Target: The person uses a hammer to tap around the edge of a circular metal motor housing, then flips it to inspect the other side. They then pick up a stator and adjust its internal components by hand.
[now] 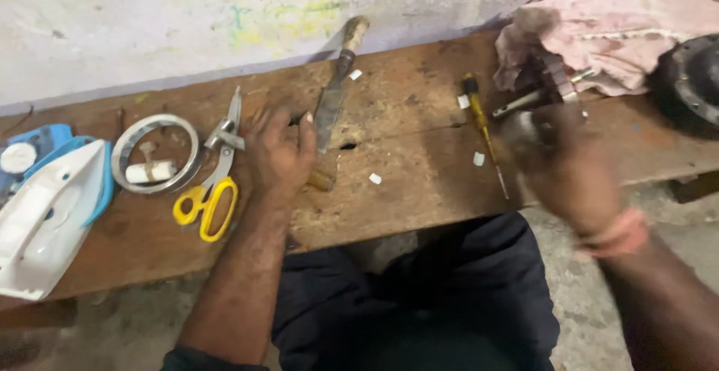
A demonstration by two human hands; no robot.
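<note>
on the worn wooden bench (419, 184), the left hand (278, 150) rests palm down with fingers loosely spread, fingertips touching the lower blade of a large knife (332, 98) that lies diagonally, its pale handle pointing toward the wall. the hand holds nothing; a small brass-coloured cylinder (322, 181) lies just beside the thumb side of the palm

the right hand (558, 157) is motion-blurred above the bench near a yellow-handled screwdriver (483, 120) — whether its fingers pinch anything cannot be told. a metal shaft part (524, 101) lies just beyond it, next to a pink rag (622, 30) and a dark round housing (693, 79)

handling notes, as a judgement:
- knife: stiff, moderately heavy, blade dull-looking but edged; take it by the handle, not the blade where the fingertips now rest
- screwdriver: light, rigid, thin shank; grip at the yellow handle
- brass cylinder: small, smooth, likely to roll; pinch between thumb and forefinger

elsewhere on the bench — yellow-handled scissors (210, 191) just left of the left hand, a metal ring (153, 154) around a small white roll, a white and blue clothes iron (45, 206) at the far left, and white scraps (374, 178) scattered between the hands
</note>
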